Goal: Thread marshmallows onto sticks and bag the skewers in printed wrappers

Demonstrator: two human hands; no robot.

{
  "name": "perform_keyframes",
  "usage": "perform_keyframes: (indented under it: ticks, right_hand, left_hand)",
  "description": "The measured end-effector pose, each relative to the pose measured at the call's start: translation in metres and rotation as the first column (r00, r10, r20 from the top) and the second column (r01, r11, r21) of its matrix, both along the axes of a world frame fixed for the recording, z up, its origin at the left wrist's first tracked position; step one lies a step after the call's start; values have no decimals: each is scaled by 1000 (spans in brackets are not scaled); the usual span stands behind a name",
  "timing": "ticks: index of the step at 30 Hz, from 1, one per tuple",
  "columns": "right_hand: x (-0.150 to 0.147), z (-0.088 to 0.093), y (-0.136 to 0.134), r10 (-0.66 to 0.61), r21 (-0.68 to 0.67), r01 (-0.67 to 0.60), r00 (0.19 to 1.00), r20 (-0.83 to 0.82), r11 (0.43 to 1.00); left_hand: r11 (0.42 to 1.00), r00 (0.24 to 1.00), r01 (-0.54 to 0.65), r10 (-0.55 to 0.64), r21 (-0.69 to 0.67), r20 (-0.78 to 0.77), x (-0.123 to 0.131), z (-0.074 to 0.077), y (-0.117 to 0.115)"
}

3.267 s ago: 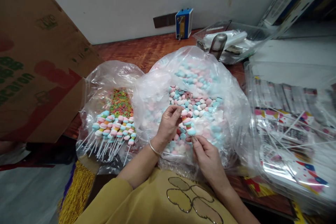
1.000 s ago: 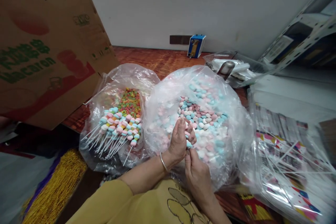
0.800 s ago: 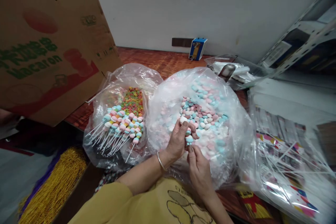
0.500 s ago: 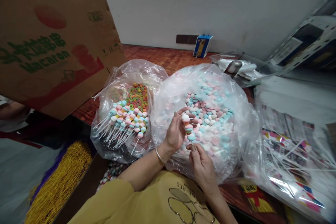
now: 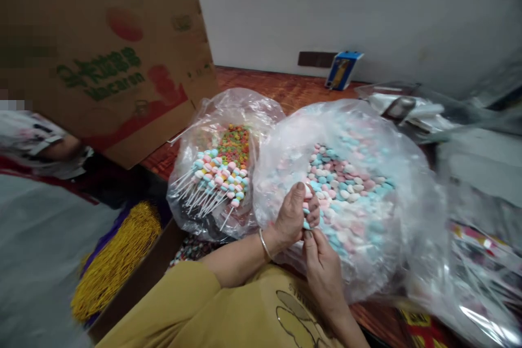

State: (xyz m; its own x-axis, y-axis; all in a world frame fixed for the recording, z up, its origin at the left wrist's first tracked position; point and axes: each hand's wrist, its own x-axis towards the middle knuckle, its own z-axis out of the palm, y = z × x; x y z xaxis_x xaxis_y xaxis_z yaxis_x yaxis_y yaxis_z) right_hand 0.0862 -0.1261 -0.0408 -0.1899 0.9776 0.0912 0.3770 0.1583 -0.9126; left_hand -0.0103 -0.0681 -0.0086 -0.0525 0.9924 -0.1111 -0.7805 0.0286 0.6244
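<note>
My left hand (image 5: 291,217) is closed round a marshmallow skewer (image 5: 308,193) of pink, white and blue pieces, and the fingers cover much of it. Just below, my right hand (image 5: 324,261) pinches the skewer's lower end; the stick itself is mostly hidden. Behind and under both hands spreads a clear plastic bag (image 5: 281,147) full of loose pink, white and blue marshmallow pieces (image 5: 346,176). To its left, finished-looking marshmallow skewers (image 5: 220,174) lie in a heap on another clear bag (image 5: 240,99), beside small orange, green and red ring-shaped pieces (image 5: 236,144).
A large cardboard box (image 5: 163,38) stands at the left, with a person's arm (image 5: 61,148) below it. Yellow beaded strands (image 5: 118,261) lie lower left. A blue box (image 5: 343,70) rests by the wall. Plastic packaging (image 5: 485,261) covers the right side.
My left fingers have closed round the skewer, which was held between spread fingers before. My right hand still pinches its lower end. The view has swung left, so everything sits further right.
</note>
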Motion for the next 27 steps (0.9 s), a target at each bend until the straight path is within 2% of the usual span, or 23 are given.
perform_keyframes:
  ticks: [3,5,7,9,10,11,12,14,15,17,19,21,23,24,25,26,27]
  right_hand:
    - [-4,-3,3,86,-3,-86,996,31,996]
    - [-6,-5,5,189,-5,-189,980,61,982]
    - [-6,-6,6,253,7,-255,963,94,967]
    - [-4,-7,6,243,30,-248,963,117,968]
    - [-2,-6,6,224,37,-230,967,122,973]
    - [-1,-6,5,203,39,-209,971,125,977]
    - [0,-5,4,190,36,-196,973,127,980]
    - [2,-2,4,186,31,-192,975,125,981]
    - [3,0,5,186,32,-191,975,119,981]
    - [8,2,8,155,32,-159,983,98,987]
    - [17,3,13,74,34,-77,993,88,996]
    - [28,2,18,-3,72,-7,992,127,997]
    - [36,-1,19,-10,137,-21,975,222,990]
    - [37,-3,18,15,157,-63,957,289,986]
    - [37,-5,16,47,163,-114,929,366,980]
    - [34,-8,13,81,154,-166,890,448,974]
    - [30,-11,9,111,133,-212,841,530,968]
  left_hand:
    - [999,998,-43,44,32,-45,-13,-6,-4]
    - [998,993,-51,55,47,-102,-33,-4,-11]
    - [998,974,-60,63,20,-215,-65,5,-19]
    - [990,887,-139,120,-11,-446,-107,16,-26]
    - [976,774,-215,180,15,-607,-129,21,-28]
    - [952,595,-298,244,72,-766,-151,25,-27]
    - [920,379,-364,291,147,-878,-173,27,-25]
    - [876,-48,-396,279,275,-959,-209,24,-18]
    - [872,-201,-389,235,298,-951,-222,21,-14]
    - [895,-396,-340,142,288,-907,-238,11,-8]
    - [916,-507,-284,109,284,-855,-241,3,-5]
    - [900,-565,-270,139,342,-813,-230,0,-6]
    - [833,-558,-284,258,474,-789,-206,2,-12]
    - [809,-509,-263,347,526,-788,-190,4,-17]
    - [805,-415,-203,446,558,-793,-173,5,-23]
    - [816,-286,-114,520,567,-805,-154,6,-29]
    - [848,-139,33,529,530,-837,-136,5,-35]
